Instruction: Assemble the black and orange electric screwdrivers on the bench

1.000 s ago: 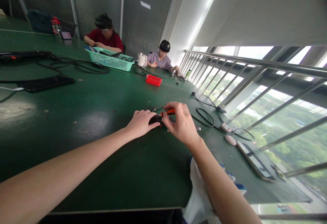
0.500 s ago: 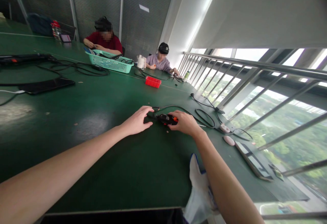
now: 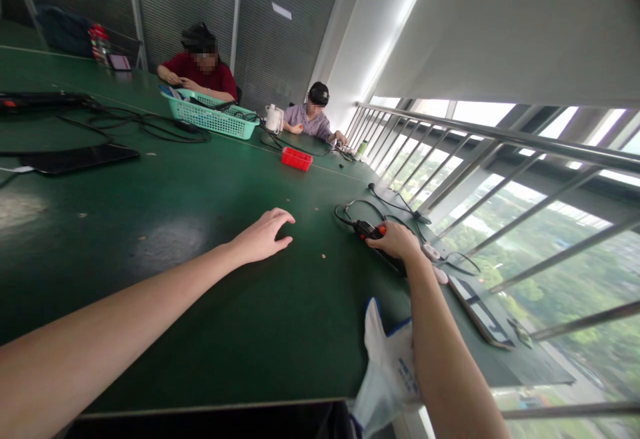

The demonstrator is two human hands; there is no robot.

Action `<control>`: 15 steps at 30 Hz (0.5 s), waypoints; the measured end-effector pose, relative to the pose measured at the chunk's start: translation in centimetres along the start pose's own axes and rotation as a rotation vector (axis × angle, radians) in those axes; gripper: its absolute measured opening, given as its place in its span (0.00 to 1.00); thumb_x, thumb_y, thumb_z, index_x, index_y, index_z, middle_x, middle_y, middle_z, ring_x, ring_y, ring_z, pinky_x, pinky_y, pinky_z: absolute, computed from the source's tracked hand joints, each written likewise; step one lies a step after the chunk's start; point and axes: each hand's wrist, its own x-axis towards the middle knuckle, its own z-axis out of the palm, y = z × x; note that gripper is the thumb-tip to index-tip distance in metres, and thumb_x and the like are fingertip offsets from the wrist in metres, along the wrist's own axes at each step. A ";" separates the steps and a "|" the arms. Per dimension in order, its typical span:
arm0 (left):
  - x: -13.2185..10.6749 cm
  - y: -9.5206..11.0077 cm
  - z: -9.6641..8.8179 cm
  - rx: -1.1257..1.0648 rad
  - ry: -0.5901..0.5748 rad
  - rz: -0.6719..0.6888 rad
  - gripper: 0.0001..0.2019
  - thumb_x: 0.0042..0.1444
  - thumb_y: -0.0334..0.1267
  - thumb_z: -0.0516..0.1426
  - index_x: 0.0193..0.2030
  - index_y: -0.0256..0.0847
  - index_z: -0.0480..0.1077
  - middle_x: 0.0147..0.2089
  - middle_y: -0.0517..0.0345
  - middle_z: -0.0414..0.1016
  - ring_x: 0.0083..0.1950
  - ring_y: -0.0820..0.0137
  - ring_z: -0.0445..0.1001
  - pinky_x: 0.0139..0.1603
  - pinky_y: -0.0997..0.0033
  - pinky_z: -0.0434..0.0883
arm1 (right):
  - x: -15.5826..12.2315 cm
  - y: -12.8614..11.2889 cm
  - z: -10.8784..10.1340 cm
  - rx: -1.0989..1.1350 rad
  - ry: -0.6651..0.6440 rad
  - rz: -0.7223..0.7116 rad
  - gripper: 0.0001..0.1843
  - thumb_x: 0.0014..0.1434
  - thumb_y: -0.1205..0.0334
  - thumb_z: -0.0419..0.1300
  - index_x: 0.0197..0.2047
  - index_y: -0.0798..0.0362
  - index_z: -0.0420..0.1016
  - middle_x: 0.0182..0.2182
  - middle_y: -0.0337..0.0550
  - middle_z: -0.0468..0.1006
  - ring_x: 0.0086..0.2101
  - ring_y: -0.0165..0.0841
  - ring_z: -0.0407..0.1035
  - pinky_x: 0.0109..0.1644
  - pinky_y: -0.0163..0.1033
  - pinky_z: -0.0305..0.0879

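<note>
My right hand (image 3: 399, 241) is closed round a black corded tool with orange parts (image 3: 367, 230), low over or on the green table (image 3: 210, 332); I cannot tell which. Its exact kind is hidden by my fingers. From its far end a black cord (image 3: 345, 211) loops away to the right. My left hand (image 3: 263, 235) is apart from it, over the middle of the table. Its fingers are curved, the thumb stands apart, and it holds nothing. A white plastic bag with blue edges (image 3: 385, 365) lies near my right forearm at the table's front edge.
Farther off stand a red tray (image 3: 297, 159) and a teal basket (image 3: 215, 120) with cables. Two people sit at the far side. A dark tablet (image 3: 80, 159) lies left. On the right are a flat dark case (image 3: 480, 312), cords and a metal railing (image 3: 480, 133).
My right hand has carried the black corded tool to the right, its cord coming along. My left hand stays about where it was, now well apart from the tool.
</note>
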 end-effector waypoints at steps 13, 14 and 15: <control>0.0 0.5 -0.2 -0.066 -0.019 -0.067 0.29 0.59 0.53 0.60 0.64 0.44 0.62 0.64 0.48 0.67 0.64 0.56 0.69 0.64 0.55 0.69 | -3.3 -6.6 -2.8 0.249 0.128 -0.344 0.28 0.53 0.39 0.64 0.51 0.47 0.78 0.38 0.42 0.82 0.37 0.39 0.76 0.41 0.39 0.66; 0.1 0.6 -0.2 -0.091 -0.019 -0.074 0.32 0.57 0.53 0.62 0.65 0.44 0.60 0.64 0.48 0.68 0.63 0.56 0.70 0.63 0.56 0.69 | -3.9 -8.2 -2.7 0.294 0.117 -0.436 0.26 0.54 0.40 0.64 0.50 0.48 0.78 0.38 0.41 0.82 0.36 0.37 0.76 0.42 0.39 0.67; 0.2 0.6 -0.2 -0.114 -0.018 -0.080 0.35 0.55 0.54 0.63 0.66 0.44 0.59 0.64 0.47 0.69 0.63 0.56 0.70 0.62 0.56 0.70 | -4.5 -9.6 -2.7 0.323 0.088 -0.530 0.23 0.57 0.40 0.63 0.48 0.47 0.78 0.37 0.40 0.82 0.36 0.36 0.76 0.43 0.38 0.67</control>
